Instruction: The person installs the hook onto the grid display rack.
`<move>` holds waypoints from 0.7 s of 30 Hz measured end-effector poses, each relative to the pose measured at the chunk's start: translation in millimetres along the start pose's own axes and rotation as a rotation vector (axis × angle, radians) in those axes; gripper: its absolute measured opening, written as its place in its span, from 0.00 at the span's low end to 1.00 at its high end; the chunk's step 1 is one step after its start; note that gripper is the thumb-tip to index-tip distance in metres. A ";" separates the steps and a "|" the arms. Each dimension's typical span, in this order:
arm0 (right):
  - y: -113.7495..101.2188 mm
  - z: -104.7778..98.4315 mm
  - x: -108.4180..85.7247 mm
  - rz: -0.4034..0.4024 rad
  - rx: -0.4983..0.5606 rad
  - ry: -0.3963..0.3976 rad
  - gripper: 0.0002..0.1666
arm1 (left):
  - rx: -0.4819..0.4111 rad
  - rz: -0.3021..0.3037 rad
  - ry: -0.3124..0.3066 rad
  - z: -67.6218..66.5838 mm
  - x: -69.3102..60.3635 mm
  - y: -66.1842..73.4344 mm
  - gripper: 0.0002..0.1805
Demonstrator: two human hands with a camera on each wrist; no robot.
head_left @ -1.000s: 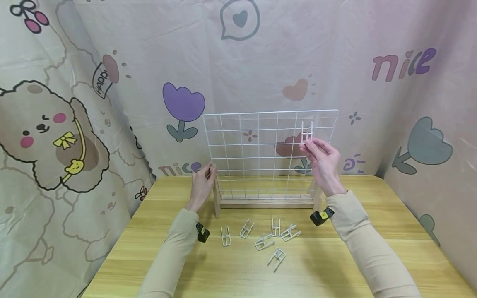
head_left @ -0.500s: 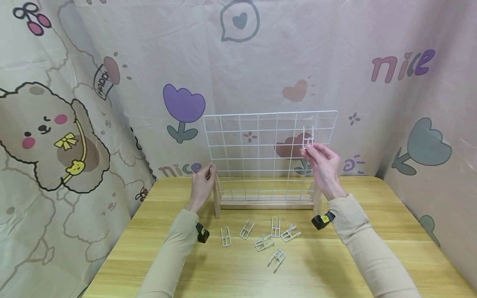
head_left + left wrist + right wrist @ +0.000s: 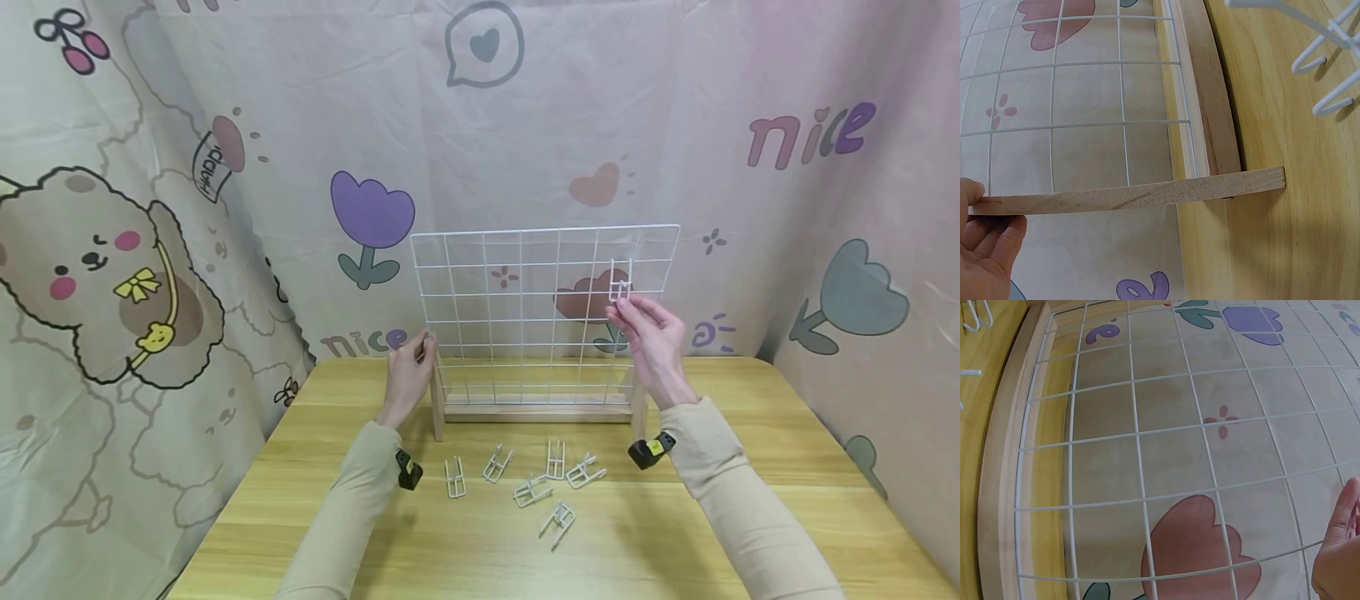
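Observation:
A white wire grid panel [image 3: 557, 294] stands upright in a wooden stand [image 3: 536, 413] on the table. My left hand [image 3: 408, 371] grips the stand's left wooden post [image 3: 1129, 195] near its top, thumb on one side and fingers on the other. Up by the grid's right side, my right hand [image 3: 655, 343] pinches the lower end of a white double-prong wire hook [image 3: 620, 288]. That hook lies against the upper part of the grid; whether it is latched on the wires cannot be told. The right wrist view shows only part of the right hand [image 3: 1338, 550], and the hook is not visible there.
Several more white wire hooks, among them one at the left [image 3: 455, 479] and one nearest me [image 3: 558, 523], lie on the wood-grain table [image 3: 337, 533] in front of the stand. A printed cloth [image 3: 480, 150] hangs behind and at both sides.
My right hand has lowered the hook slightly along the grid, and the hook now sits closer against the wires. The left hand keeps its grip on the post.

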State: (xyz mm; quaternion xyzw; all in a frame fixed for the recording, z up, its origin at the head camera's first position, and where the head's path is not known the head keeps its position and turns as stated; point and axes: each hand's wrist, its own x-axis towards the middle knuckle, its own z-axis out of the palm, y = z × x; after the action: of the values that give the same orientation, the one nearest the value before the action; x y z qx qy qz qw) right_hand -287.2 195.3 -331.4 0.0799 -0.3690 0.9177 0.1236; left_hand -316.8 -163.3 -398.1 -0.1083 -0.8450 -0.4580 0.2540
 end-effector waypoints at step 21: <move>20.3 -37.7 -24.8 0.071 -0.185 -0.008 0.08 | -0.007 0.002 0.004 0.2 -0.2 -1.0 0.19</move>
State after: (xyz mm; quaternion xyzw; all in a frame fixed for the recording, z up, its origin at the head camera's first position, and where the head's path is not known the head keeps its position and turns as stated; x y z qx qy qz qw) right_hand -271.5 203.3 -377.6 0.0590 -0.4554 0.8831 0.0964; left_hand -317.1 -163.7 -399.0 -0.1092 -0.8427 -0.4611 0.2557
